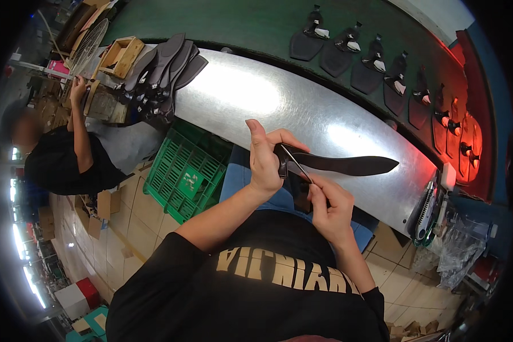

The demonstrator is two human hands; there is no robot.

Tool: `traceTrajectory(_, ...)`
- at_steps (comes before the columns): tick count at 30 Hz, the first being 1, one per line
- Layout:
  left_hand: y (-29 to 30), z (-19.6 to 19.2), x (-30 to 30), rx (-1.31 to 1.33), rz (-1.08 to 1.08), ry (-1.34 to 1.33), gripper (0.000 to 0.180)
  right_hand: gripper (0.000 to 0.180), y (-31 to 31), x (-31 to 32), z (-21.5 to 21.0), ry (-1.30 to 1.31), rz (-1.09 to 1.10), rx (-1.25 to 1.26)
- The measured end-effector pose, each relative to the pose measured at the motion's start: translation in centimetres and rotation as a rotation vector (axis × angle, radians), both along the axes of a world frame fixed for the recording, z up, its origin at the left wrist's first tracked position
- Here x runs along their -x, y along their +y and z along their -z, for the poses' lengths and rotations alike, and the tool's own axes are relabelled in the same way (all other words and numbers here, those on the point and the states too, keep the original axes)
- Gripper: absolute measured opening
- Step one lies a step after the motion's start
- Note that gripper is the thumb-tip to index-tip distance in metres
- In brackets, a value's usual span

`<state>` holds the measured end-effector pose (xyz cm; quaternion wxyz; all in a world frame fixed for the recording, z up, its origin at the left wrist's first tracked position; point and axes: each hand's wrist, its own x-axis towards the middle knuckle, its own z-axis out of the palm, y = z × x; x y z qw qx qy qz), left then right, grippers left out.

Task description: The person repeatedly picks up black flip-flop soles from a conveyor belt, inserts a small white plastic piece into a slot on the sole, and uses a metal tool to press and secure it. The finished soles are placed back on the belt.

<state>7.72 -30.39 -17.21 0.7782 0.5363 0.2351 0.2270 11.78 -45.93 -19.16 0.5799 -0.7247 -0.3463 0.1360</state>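
Seemingly mid-fitting, our half-curled left hand [265, 164] holds the sandal [350, 165]; beside it, our right hand [332, 208] pinches a strip [297, 164], needing steadiness next.

Clock centred between left hand [266, 162] and right hand [332, 206]. Open passage, 11 to 2 o'clock: metal tabletop [233, 91], as far as the sandal row [366, 77] on the green surface [211, 23], 12 to nearly 3. Obstructions: dark sole [353, 165], 3 o'clock, projecting from the left hand; thin tool [296, 163], bridging the gap between hands; piled soles [168, 62], 10 o'clock; green crate [182, 171], 9 o'clock; grey-handled cutter [420, 214], between 3 and 4, at the tabletop's end.
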Motion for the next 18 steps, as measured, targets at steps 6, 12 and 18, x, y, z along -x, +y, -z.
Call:
traceTrajectory(6,0.2,0.8,-0.3,0.096,-0.068,0.05,0.088,0.02,0.8,0.3,0.6,-0.249,-0.026,-0.058)
traceTrajectory(12,1.3,1.3,-0.5,0.468,-0.041,0.084,0.067,0.02,0.0,1.6,-1.1,-0.265,-0.125,0.021)
traceTrajectory(18,-0.1,0.8,-1.2,0.974,0.072,0.035,0.052,0.023,0.9,-0.5,-1.8,-0.129,0.095,0.045)
